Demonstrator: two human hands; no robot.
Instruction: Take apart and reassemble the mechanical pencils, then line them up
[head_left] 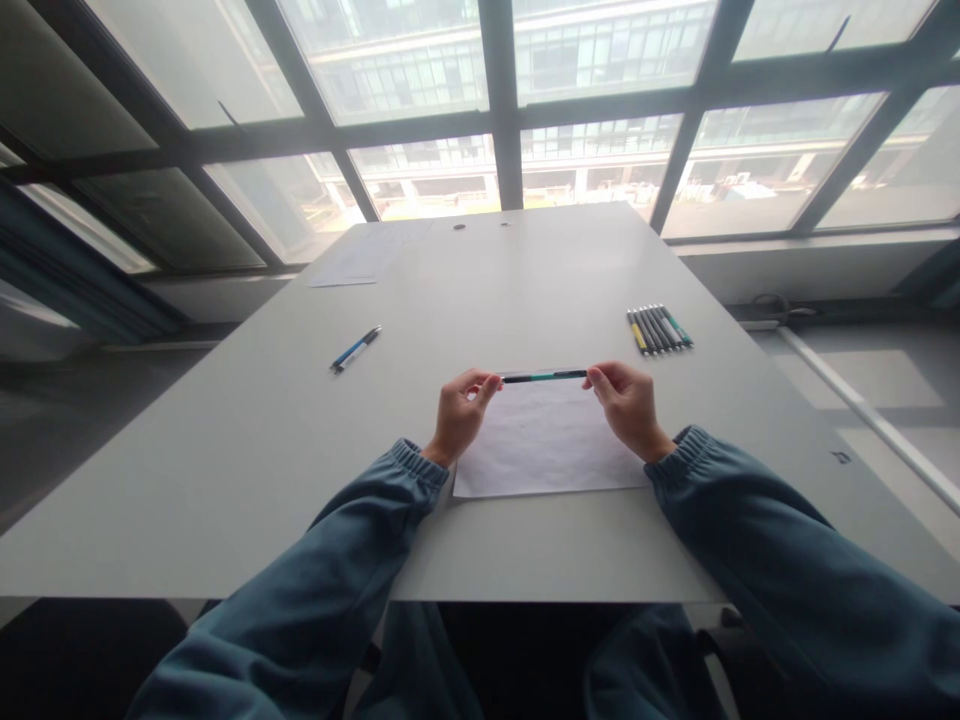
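Both ends of a black-and-green pen (544,377) are pinched, left hand (459,412) and right hand (625,405), around the white paper's (551,445) far edge; row of pens (660,330) sits nearer the table's (247,480) right edge, tabletop between.

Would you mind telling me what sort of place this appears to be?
Probably an office or study room: large framed windows rise behind a wide white table, which bears a sheet of paper and a neat row of pens or pencils.

Black-and-green pen (544,377), white paper (551,442), blue-grey sleeves (739,510)
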